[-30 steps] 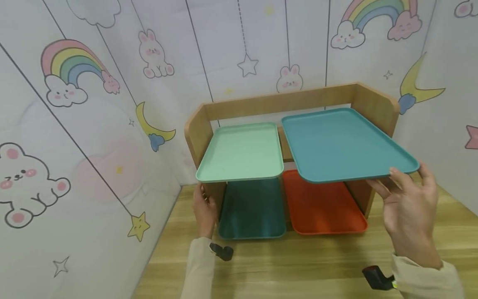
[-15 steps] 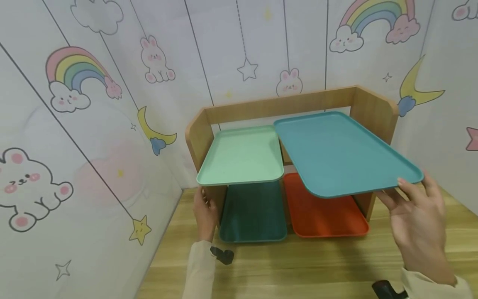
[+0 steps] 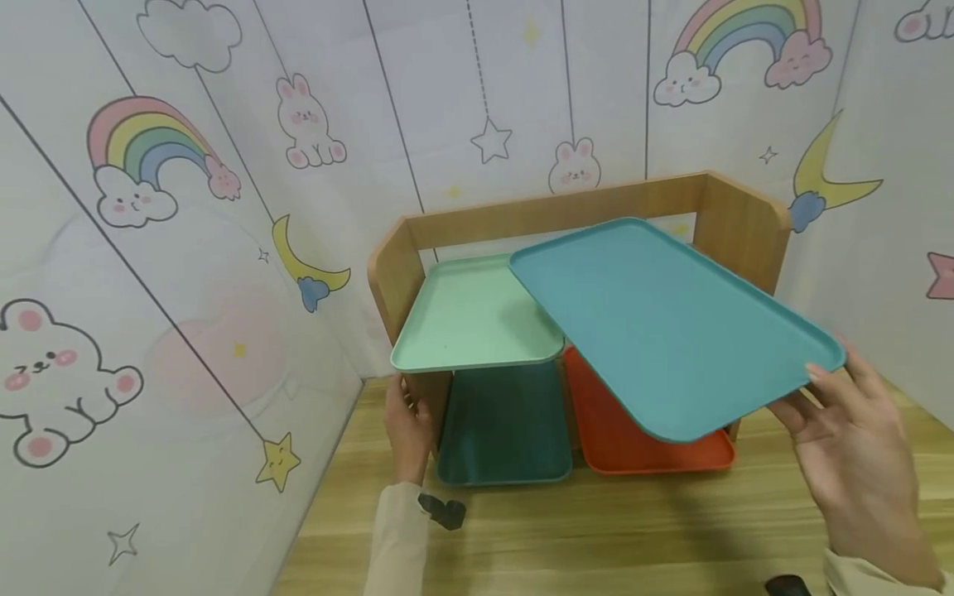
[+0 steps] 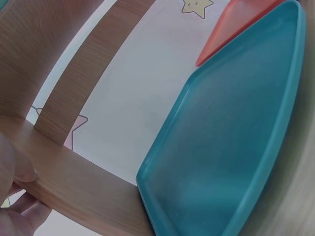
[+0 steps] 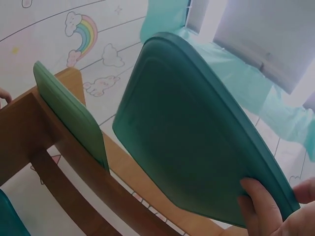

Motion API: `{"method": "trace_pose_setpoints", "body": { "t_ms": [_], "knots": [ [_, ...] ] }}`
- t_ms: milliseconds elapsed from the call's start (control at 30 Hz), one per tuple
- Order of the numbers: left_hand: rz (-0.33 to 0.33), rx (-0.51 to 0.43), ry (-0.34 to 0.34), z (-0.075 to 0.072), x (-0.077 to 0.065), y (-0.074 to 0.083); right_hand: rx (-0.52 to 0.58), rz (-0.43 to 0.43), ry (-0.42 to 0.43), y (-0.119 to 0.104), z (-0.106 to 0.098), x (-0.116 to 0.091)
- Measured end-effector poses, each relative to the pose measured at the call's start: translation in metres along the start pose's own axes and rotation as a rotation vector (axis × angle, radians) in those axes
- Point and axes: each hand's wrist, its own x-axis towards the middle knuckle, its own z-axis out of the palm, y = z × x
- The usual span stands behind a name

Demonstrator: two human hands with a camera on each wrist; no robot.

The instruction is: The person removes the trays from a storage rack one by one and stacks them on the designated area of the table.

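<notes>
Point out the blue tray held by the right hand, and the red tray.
Blue tray (image 3: 674,327), head view: middle of its upper face.
Red tray (image 3: 617,434), head view: exposed front left part.

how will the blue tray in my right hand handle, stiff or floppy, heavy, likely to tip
The blue tray is probably stiff, since it shows no sag though gripped near one corner. It seems fairly light for its size: the right hand alone holds it. It may tip or twist, as most of it extends beyond that grip.
</notes>
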Motion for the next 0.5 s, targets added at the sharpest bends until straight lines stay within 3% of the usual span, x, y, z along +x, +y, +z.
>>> {"method": "trace_pose_setpoints", "body": {
  "t_ms": [500],
  "knots": [
    [-0.012, -0.002, -0.004, -0.001, -0.001, 0.001, 0.059, 0.157, -0.144, -0.011, -0.016, -0.013]
  ]
}}
